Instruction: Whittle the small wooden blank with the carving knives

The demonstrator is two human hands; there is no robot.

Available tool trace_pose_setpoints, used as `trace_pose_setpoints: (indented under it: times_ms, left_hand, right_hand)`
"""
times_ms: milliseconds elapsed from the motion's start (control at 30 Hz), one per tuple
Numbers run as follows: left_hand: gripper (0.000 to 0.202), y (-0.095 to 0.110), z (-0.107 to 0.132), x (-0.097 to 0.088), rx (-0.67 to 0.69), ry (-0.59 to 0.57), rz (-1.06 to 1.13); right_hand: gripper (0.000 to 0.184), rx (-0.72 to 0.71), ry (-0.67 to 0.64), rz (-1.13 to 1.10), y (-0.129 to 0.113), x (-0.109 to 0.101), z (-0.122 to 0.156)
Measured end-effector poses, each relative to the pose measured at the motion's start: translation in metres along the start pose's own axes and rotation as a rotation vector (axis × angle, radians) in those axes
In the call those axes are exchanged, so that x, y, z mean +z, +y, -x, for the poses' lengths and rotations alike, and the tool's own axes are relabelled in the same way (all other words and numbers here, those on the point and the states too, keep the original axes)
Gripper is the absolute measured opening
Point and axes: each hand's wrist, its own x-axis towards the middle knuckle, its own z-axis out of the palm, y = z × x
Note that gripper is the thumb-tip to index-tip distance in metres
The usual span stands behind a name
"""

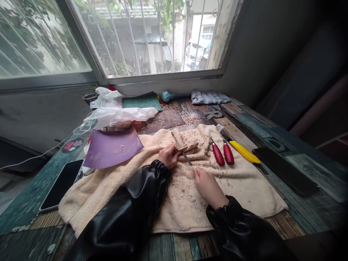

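Wood first: a small pale strip of wood [189, 147] is pinched at its near end in the left hand [168, 155], the fingers closed tight on it, and its far end lies low over a cream towel [244, 188] near the middle of the table [304, 217]. A thin metal file [175, 139] crosses the strip at a slant. Its lower end disappears into the right hand [206, 183], which is folded shut around it just below the strip. Whether the file has a handle I cannot tell, since the hand covers that end. From where I stand, this filing would go best with the left hand bracing the strip firmly against the towel, with long, light strokes at one steady angle, and with the holding fingertips kept clear of the file's path. Pale shavings [195, 139] are scattered thickly over the towel around both hands. Just to the right lie two red-handled knives [223, 154] side by side, with a yellow utility knife [244, 152] beyond them and a long dark slab [285, 170] further right. To the left lies a purple sheet [111, 148], with a phone [61, 185] face up near the table's edge. Crumpled plastic bags [119, 116] and a green cutting mat [141, 102] sit under the window.
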Motion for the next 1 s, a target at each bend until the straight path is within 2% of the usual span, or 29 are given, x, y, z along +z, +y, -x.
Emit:
trace_pose_setpoints:
  times_ms: [167, 300, 433, 667, 767, 1000]
  left_hand:
    - [0.005, 0.001, 0.002, -0.001, 0.117, -0.058, 0.024]
    - [0.004, 0.001, 0.004, 0.001, 0.041, -0.015, 0.054]
    - [0.007, 0.002, 0.003, 0.002, -0.007, 0.007, 0.086]
    - [0.013, 0.002, 0.0, 0.003, -0.111, 0.039, 0.181]
    - [0.014, 0.001, 0.0, 0.003, -0.139, 0.028, 0.192]
    - [0.016, 0.007, -0.001, -0.001, -0.104, 0.009, 0.206]
  right_hand:
    - [0.037, 0.043, 0.0, 0.037, -0.01, 0.001, -0.024]
    - [0.037, 0.027, 0.0, 0.035, -0.019, -0.001, -0.036]
    - [0.038, -0.024, -0.014, 0.042, -0.018, -0.008, -0.039]
    - [0.037, -0.133, -0.032, 0.049, -0.014, -0.017, -0.064]
    - [0.038, -0.152, -0.005, 0.087, -0.012, -0.014, -0.064]
    - [0.033, -0.162, 0.119, 0.206, -0.011, -0.005, -0.053]
